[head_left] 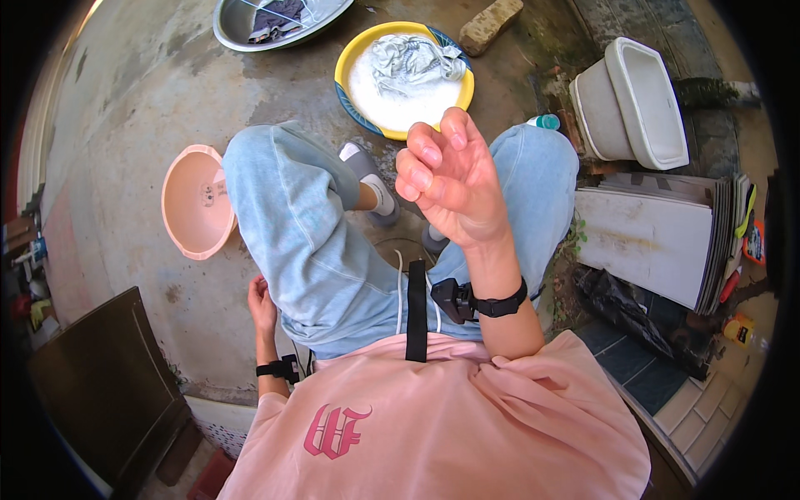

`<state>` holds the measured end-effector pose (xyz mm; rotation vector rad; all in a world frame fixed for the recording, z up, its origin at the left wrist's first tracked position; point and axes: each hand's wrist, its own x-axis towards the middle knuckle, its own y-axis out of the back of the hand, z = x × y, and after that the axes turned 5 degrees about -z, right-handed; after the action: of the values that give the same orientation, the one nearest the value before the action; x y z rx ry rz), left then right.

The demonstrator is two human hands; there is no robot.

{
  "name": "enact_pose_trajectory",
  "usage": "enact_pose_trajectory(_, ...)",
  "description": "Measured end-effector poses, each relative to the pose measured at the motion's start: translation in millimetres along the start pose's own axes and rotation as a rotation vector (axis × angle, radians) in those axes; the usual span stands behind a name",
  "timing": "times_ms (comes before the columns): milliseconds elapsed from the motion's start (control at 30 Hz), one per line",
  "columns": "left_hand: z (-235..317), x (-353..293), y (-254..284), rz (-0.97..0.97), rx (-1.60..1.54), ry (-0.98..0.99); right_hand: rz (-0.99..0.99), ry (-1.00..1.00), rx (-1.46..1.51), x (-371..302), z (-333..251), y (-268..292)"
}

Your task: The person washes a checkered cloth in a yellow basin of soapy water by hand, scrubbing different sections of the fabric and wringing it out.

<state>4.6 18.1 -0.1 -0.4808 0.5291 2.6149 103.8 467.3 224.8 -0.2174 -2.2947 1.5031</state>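
My right hand [457, 179] is raised over my lap, palm toward me. Its fingers are loosely curled with gaps between them, and nothing is in it. Beyond it on the ground stands a yellow and blue basin [343, 79], filled with white suds. A pale wet cloth [412, 60] lies bunched in the foam. Low beside my left thigh hangs my left hand [262, 308], fingers bent and slightly apart, with nothing seen in it. A pink basin [193, 204] sits left of my left knee, partly hidden by it.
A metal basin [287, 42] with dark cloth stands at the far left. At the far right are a stone block [490, 27] and a white ceramic basin [654, 104]. Stacked boards [646, 242] lean right of my knee. A dark panel [108, 392] stands behind on the left.
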Motion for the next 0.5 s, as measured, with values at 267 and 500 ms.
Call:
enact_pose_trajectory(267,1.0,0.8,1.5,0.001,0.040,-0.011,-0.003,0.036,0.001,-2.2,0.2,-2.8)
enact_pose_trajectory(500,-4.7,0.1,-4.2,-0.009,0.041,-0.001,0.081,0.058,-0.069,-5.8,-6.7,-8.5)
